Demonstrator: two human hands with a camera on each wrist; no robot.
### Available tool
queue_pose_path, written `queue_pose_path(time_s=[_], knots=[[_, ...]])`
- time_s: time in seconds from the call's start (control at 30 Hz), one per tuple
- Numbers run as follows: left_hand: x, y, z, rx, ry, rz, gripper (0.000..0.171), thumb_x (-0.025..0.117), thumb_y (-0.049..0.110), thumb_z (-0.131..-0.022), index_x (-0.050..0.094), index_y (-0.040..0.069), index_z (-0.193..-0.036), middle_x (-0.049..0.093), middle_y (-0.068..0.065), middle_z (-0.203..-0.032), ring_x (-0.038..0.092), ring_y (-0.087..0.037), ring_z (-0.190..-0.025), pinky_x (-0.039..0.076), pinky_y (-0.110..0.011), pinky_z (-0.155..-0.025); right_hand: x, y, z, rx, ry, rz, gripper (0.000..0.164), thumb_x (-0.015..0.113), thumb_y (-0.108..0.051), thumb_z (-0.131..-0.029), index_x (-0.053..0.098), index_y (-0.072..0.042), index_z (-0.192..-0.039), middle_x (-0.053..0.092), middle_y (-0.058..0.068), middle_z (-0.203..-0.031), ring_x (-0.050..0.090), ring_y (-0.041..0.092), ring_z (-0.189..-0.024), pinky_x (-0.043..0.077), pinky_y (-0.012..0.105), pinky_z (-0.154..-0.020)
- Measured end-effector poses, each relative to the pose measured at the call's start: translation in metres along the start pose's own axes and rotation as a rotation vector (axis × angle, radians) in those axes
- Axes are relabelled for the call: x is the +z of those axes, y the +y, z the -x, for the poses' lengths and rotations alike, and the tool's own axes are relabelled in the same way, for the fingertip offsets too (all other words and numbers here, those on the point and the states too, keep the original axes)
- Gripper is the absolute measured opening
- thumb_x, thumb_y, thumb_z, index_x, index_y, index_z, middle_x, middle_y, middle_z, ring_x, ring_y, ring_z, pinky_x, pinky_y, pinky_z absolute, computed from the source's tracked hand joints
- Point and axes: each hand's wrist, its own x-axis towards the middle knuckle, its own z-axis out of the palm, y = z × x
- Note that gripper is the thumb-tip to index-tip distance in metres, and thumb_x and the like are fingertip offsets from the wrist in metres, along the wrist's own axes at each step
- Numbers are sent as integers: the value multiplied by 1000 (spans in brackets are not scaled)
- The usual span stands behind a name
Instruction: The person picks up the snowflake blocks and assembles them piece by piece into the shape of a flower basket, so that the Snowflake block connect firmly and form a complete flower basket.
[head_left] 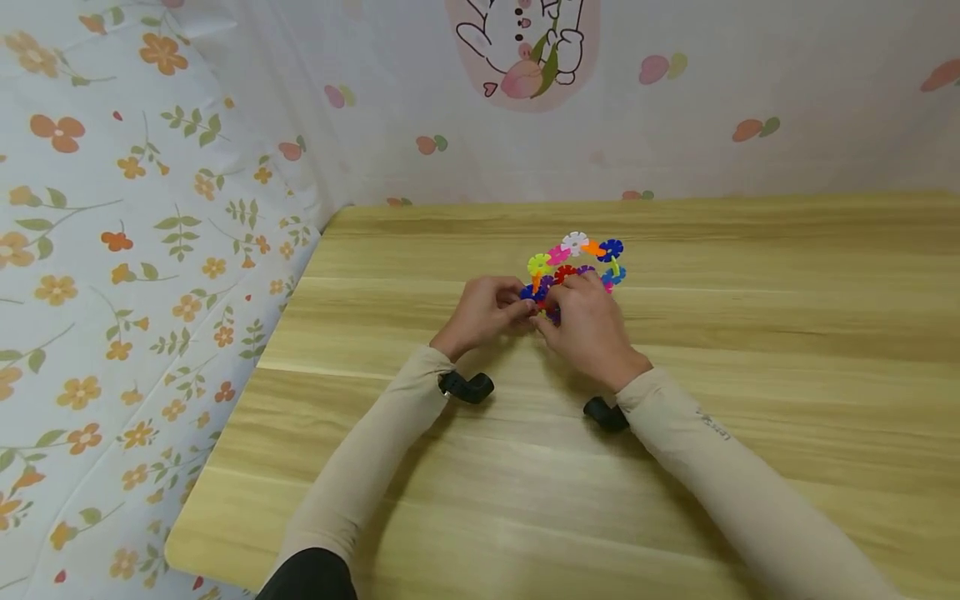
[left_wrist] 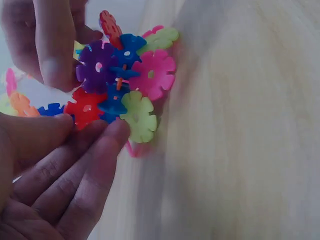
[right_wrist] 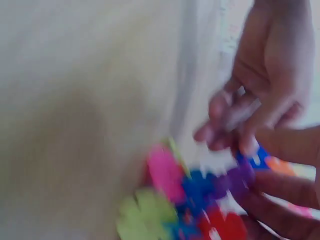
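Observation:
A structure of interlocking flower-shaped plastic discs, in blue, red, purple, pink, orange, white and yellow-green, is between both hands near the table's far middle. My left hand pinches its near left edge, thumb and fingertips at a blue disc. In the left wrist view those fingertips meet the edge of a red disc. From the right, my right hand holds the structure, its fingers at a purple disc in the right wrist view. The hands partly hide the near discs; the right wrist view is blurred.
The wood-grain table extends to both sides, with its left edge beside a flowered cloth. Behind the far edge hangs a printed white curtain. A black wrist mount sticks out below the left hand.

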Motion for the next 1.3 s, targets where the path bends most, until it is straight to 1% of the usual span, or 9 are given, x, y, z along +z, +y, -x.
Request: queue_pose_path(time_s=[0.1,0.27,0.43,0.7,0.83,0.97,1.17,1.23,1.3], knots=[[3,-2,0,-2,21,75,13,67,10,-96,70,-2,-102,77,-19,-98,77,-27,-90,62,-28,-75,-11,7,-2,-12,-80,-27,34,78,-27,-86,74,4,-97,72,19,-97,59,36,-98,53,46,-89],[6,-8,0,7,33,185,15,68,9,-95,71,-4,-103,76,-23,-99,77,-29,-89,63,-31,-74,-10,10,-7,-54,-148,124,36,78,-32,-85,75,3,-93,74,19,-98,60,37,-102,57,48,-89],[7,-10,2,10,61,179,16,69,9,-94,74,-3,-103,77,-21,-100,77,-25,-89,62,-32,-73,6,4,-10,-92,-77,235,22,70,-17,-85,74,4,-85,74,19,-96,64,37,-99,58,46,-90],[6,-7,2,14,57,150,13,70,7,-93,77,-2,-99,77,-19,-97,68,-12,-77,55,-25,-66,15,3,-7,-149,62,219,15,67,-6,-83,75,1,-73,72,16,-84,62,32,-89,59,43,-73],[7,-4,-1,61,45,70,11,71,8,-93,78,0,-93,78,-16,-91,65,-9,-75,48,-19,-64,18,4,-5,-175,111,224,12,68,-3,-80,74,3,-71,71,17,-81,62,31,-84,58,43,-65],[7,-3,-3,81,16,16,12,70,9,-94,78,2,-90,78,-13,-87,67,-10,-75,48,-17,-66,18,4,-4,-169,115,229,11,70,-4,-80,74,3,-72,71,16,-81,63,31,-83,58,43,-66],[1,-9,-7,9,51,96,12,67,9,-96,74,0,-98,78,-17,-93,75,-19,-82,58,-23,-69,3,0,-1,-170,42,210,26,76,-25,-89,76,1,-88,73,15,-92,62,32,-92,56,42,-87],[-1,-13,-10,-21,82,166,13,66,8,-96,72,-1,-102,77,-19,-98,76,-24,-87,61,-28,-73,-9,1,3,-185,53,152,31,78,-31,-88,76,0,-93,74,14,-92,63,31,-91,57,42,-87],[-2,-15,-12,-54,89,253,15,65,6,-97,70,-4,-107,75,-24,-104,76,-30,-93,63,-32,-78,-22,9,10,-190,119,51,27,78,-27,-88,76,0,-91,75,14,-88,67,29,-84,59,39,-79]])
